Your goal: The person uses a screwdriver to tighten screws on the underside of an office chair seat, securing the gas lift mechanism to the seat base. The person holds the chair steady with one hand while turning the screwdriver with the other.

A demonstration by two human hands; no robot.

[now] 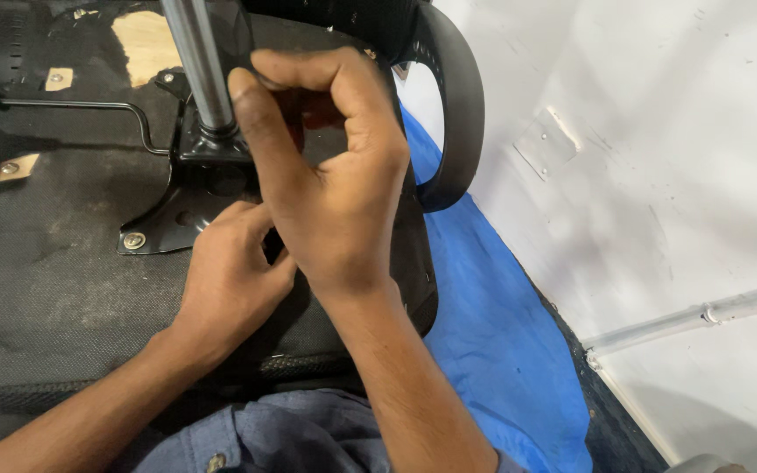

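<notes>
Presently we find an office chair turned upside down, its seat underside [45, 263] facing us, covered in black woven fabric that is torn near the top to bare a patch of pale wood [146, 44]. A black metal mounting plate [164, 219] is fixed to this underside, with one screw head [134, 240] showing at its near left corner. From the plate's housing a grey metal column [199, 61] stands up and leaves the top of the view. A thin bent lever rod [89, 107] runs leftward from the housing. A black plastic armrest [457, 114] curves at the chair's right edge, above a blue sheet [492, 333] lying along a white wall [659, 131]. A pale pipe [711, 314] runs along that wall near its foot.

We note our right hand [330, 175] raised just beside the column, thumb and curled fingers drawn together in a pinch; whether anything small sits between them we cannot tell. Our left hand [229, 280] lies lower, partly under the right wrist, fingertips pressed on the plate's near edge; the fingers are bent, and we cannot tell if they grasp anything. Both forearms rise from the bottom of the view, over a blue-grey buttoned shirt [282, 438]
</notes>
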